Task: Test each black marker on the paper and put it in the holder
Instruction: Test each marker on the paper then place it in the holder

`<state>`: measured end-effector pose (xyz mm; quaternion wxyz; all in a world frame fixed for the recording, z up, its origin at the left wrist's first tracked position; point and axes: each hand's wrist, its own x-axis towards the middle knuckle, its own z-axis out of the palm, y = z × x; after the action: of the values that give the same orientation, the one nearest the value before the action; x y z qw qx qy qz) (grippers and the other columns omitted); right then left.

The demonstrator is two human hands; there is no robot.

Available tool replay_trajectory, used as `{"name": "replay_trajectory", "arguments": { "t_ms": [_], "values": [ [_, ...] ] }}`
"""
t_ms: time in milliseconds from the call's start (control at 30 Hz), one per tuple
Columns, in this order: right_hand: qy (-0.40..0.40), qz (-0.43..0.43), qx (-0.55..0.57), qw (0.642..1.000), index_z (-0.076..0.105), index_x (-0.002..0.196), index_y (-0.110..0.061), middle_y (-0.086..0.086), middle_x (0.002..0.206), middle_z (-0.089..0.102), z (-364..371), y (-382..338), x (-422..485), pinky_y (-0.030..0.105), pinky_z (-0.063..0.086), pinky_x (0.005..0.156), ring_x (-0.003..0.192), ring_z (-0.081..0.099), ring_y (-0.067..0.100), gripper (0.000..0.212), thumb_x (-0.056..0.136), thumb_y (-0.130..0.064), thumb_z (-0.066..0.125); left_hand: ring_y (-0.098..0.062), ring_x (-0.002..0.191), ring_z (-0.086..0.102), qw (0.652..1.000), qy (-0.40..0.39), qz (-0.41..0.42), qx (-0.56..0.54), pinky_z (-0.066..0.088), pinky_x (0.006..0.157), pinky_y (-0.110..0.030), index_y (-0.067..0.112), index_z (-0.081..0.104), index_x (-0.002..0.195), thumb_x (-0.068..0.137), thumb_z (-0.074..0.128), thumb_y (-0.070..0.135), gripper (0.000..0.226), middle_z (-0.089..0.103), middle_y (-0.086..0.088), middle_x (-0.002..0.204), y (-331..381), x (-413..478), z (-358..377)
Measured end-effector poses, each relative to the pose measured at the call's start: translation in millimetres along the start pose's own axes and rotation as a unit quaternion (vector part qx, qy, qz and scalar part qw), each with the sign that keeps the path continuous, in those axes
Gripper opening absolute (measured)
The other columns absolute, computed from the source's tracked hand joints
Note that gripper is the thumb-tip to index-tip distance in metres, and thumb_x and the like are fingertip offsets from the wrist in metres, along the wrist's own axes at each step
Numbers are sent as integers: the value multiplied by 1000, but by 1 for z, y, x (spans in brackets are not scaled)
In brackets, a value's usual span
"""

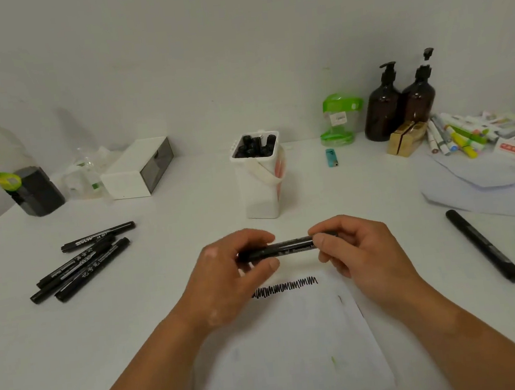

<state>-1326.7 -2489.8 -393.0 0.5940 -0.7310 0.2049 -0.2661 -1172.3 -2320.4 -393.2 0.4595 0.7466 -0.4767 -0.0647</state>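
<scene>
White paper sheet [297, 343] lying flat, black zigzag scribble [285, 287] along its far edge. Just beyond that edge, left hand [232, 270] and right hand [357, 248] each pinching an end of one slim black marker [290, 246], held level. Left of paper, loose black markers [79, 264]; right of paper, a lone thick black marker [484, 244]. Farther beyond paper, white square plastic holder [261, 178], dark marker ends showing at its top.
</scene>
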Motion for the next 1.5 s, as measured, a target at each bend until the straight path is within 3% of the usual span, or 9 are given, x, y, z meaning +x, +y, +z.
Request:
{"name": "replay_trajectory", "arguments": {
  "t_ms": [167,300,367,600,933,1067,1267,1367,1500],
  "values": [
    [1,8,20,1000,74,77,-28,3,65,72,6,-2,-2,18,42,48,51,52,11,23,99,-26,67,-5,77,52,984,-47,99,138,41,71,-15,22,63,121,98,54,31,27,61,16,89,13,-5,14],
    [-43,29,93,994,77,85,-25,4,65,69,9,-3,-5,22,44,49,54,54,14,9,85,-34,77,-13,67,50,981,-75,92,153,43,64,-29,18,63,103,103,41,40,31,58,9,76,17,-8,18],
    [-64,37,107,991,77,89,-23,5,64,66,10,-1,-6,25,44,49,55,54,17,22,73,-38,82,-15,62,49,981,-68,86,162,43,60,-32,16,61,97,101,38,42,35,56,7,71,17,-8,19],
    [-123,50,127,983,73,84,-17,9,72,69,14,0,-8,26,45,50,61,58,17,25,76,-41,79,-10,53,44,984,-77,85,137,34,54,-18,19,63,98,100,40,44,35,49,14,61,24,-9,23],
    [-110,30,118,986,70,80,-16,6,66,66,14,-2,-8,27,43,49,59,52,17,28,73,-40,81,-18,50,45,987,-47,95,116,39,50,-27,23,65,101,98,40,55,40,55,4,59,23,-9,29],
    [-75,39,103,991,67,73,-15,4,58,58,13,-1,-6,27,39,48,53,47,16,25,68,-36,81,-10,51,44,991,-38,87,95,29,51,-13,27,62,104,95,39,63,44,44,12,53,19,-9,33],
    [62,47,150,986,73,72,-14,2,51,50,-18,-14,5,25,32,41,46,44,13,9,70,-19,66,-5,67,50,991,-43,37,118,37,60,-12,34,61,106,76,65,69,46,52,12,70,4,-8,31],
    [27,51,108,992,82,88,-15,13,67,71,-35,-24,6,25,45,44,55,62,19,23,78,-24,63,-1,77,51,985,-63,43,153,37,68,-10,36,63,109,75,65,71,49,52,17,84,3,-9,35],
    [-32,80,26,996,80,86,-17,14,76,76,-35,-20,-2,26,52,50,63,68,21,13,81,-22,70,2,89,46,980,-88,45,172,40,80,-16,39,62,117,74,62,75,56,51,20,95,4,-9,42]
  ]
}}
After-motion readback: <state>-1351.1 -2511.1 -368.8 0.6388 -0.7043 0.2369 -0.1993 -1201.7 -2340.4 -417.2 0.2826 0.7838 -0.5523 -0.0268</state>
